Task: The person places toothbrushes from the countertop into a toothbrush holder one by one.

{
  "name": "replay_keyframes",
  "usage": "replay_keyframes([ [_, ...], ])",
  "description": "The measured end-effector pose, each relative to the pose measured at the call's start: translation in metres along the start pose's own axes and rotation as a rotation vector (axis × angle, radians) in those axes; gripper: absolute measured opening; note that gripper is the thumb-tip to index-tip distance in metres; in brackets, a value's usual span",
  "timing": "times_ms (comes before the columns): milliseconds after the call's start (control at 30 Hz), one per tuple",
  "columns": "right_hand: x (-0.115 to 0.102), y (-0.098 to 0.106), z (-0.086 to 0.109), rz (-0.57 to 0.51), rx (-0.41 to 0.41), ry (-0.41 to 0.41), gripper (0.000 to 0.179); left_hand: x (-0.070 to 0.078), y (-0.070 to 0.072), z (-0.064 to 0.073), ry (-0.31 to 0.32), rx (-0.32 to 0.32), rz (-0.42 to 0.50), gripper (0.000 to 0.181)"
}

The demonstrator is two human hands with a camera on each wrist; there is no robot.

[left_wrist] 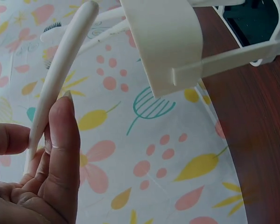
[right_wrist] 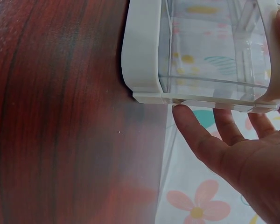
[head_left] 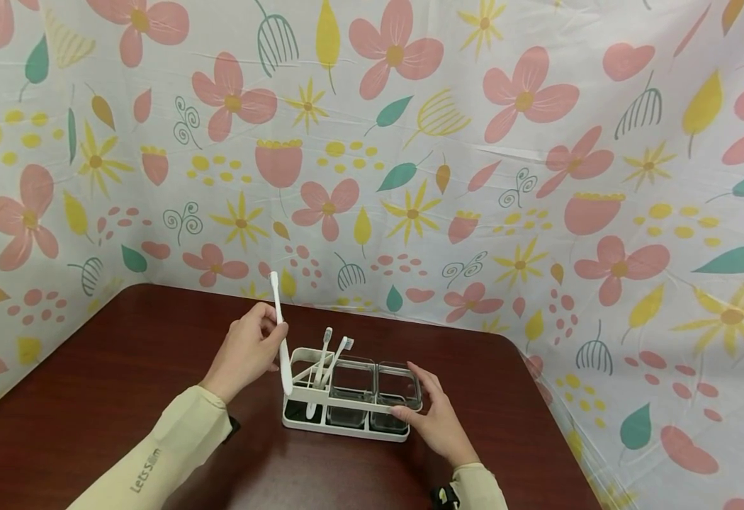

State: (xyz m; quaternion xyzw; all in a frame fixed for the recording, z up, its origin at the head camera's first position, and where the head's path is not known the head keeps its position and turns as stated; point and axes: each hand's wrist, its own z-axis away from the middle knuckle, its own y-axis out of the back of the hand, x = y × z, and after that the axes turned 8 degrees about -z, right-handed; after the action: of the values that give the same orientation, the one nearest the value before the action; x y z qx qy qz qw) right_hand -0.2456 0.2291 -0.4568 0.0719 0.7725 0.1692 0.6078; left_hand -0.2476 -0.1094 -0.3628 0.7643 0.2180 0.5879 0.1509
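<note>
My left hand [head_left: 247,352] pinches a white toothbrush [head_left: 280,333] between thumb and fingers, head up, beside the left end of a white toothbrush holder [head_left: 362,406]. In the left wrist view the smooth handle [left_wrist: 60,65] slants close to the holder's end [left_wrist: 170,46]. Two other toothbrushes, one [head_left: 325,345] next to another [head_left: 340,352], stand tilted in the holder's left section. Clear cups [head_left: 353,393] fill its middle and right sections. My right hand [head_left: 438,418] grips the holder's right end, thumb on the front rim; in the right wrist view its fingers [right_wrist: 196,133] reach along that end.
The holder stands on a dark red-brown wooden table [head_left: 155,354]. A white cloth [head_left: 359,212] printed with flowers and leaves hangs behind the table and along both sides.
</note>
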Motion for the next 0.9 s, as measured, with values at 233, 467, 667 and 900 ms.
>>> replay_keyframes([
  [233,0.000,0.000,0.000,0.009,-0.004,0.001,0.076,0.004,-0.005,-0.001,-0.005,-0.005,0.056,0.014],
  [467,0.002,0.000,0.000,0.016,-0.001,-0.012,0.077,0.006,-0.010,-0.001,-0.026,0.017,0.094,0.016],
  [667,0.003,0.000,0.000,0.019,0.000,-0.008,0.077,0.007,-0.016,0.000,-0.051,0.026,0.113,0.015],
  [900,-0.004,-0.001,0.000,-0.002,0.000,-0.015,0.077,0.009,-0.022,0.003,-0.066,0.035,0.118,0.012],
])
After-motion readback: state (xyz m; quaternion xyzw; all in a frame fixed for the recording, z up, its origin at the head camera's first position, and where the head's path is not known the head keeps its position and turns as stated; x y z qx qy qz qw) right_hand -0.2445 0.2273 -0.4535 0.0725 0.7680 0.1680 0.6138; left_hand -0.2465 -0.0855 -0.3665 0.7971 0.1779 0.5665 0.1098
